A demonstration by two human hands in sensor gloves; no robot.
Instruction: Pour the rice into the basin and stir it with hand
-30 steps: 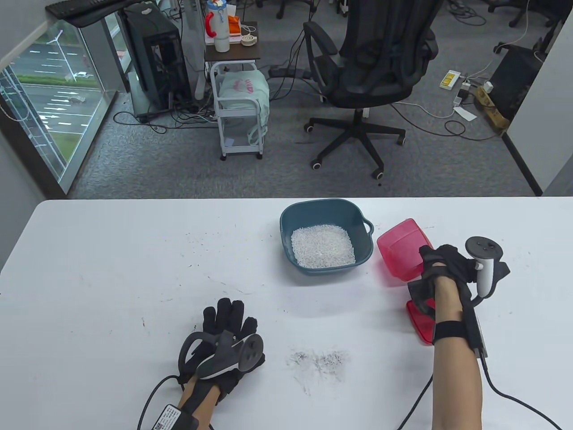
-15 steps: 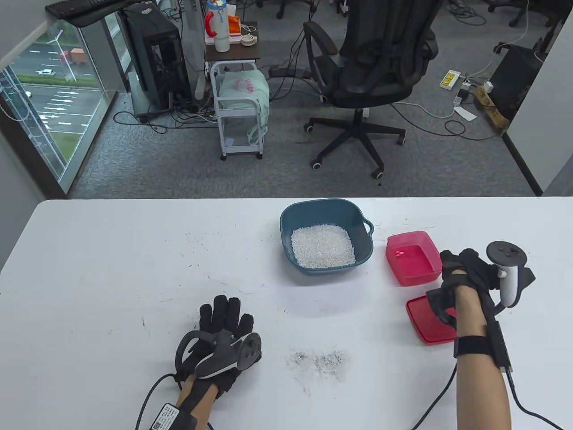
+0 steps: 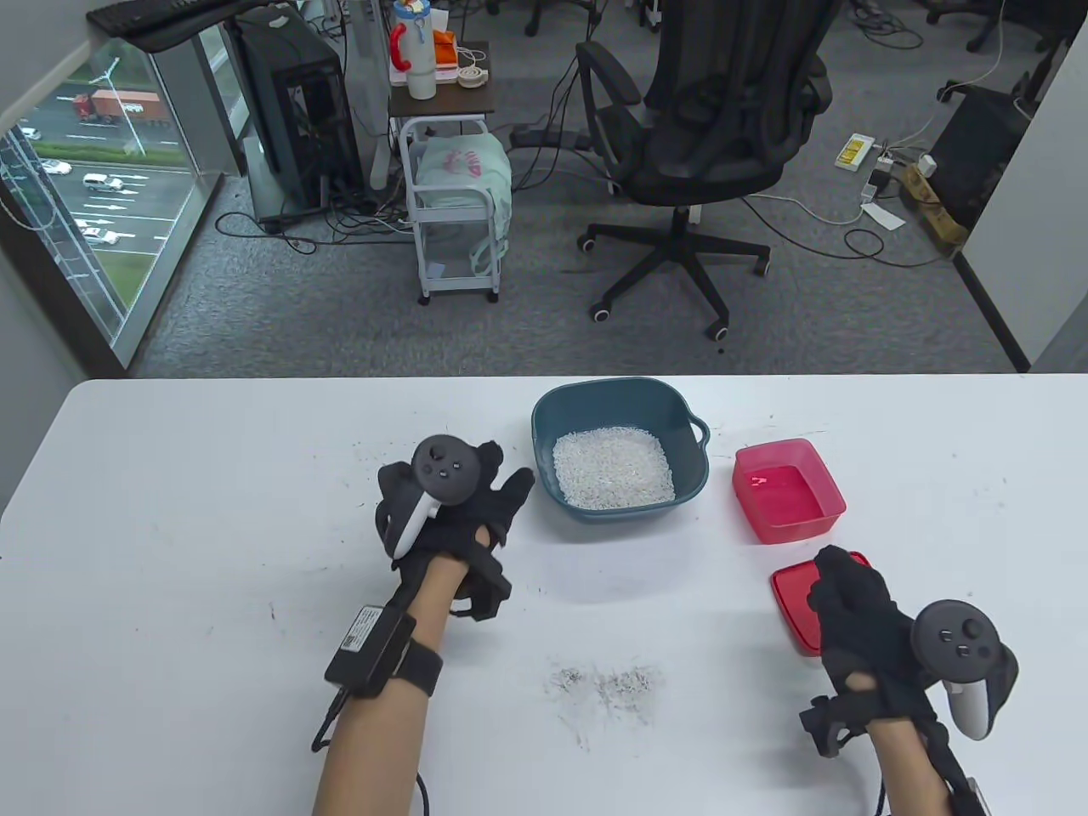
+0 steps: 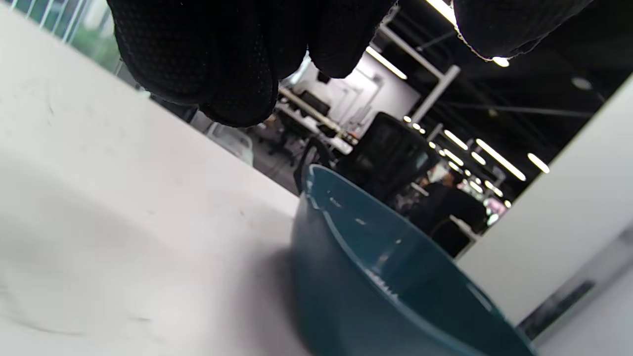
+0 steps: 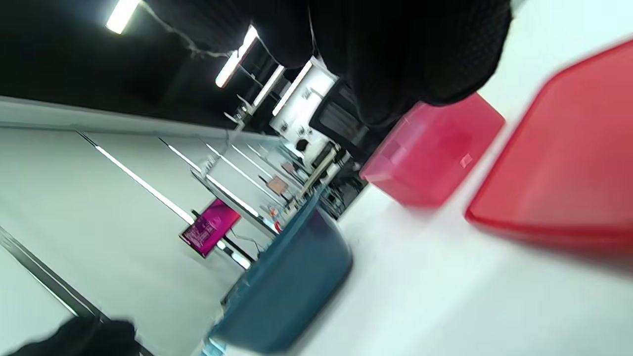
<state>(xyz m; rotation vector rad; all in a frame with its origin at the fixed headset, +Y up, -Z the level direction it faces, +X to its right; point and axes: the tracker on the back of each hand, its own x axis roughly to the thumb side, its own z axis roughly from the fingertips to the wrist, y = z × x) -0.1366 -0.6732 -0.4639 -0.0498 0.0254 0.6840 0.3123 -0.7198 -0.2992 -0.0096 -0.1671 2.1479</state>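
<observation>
Stirring is what remains, by the look of it, since the rice (image 3: 614,469) already lies in a flat white bed inside the blue basin (image 3: 544,408), near the middle of the counter (image 3: 212,527); expect loose, dry grains that slide and scatter easily, so dip your fingers in from above and sweep gently; the basin looks like light plastic and may skid, so steady it by its rim or the small handle on its right side; your left hand (image 3: 450,501) hovers just beside the basin's left wall, fingers loosely bent and holding nothing; your right hand (image 3: 867,620) rests over the red lid (image 3: 790,595), relaxed and empty; the pink box (image 3: 829,489), well right of the basin, stands upright and seems empty.
</observation>
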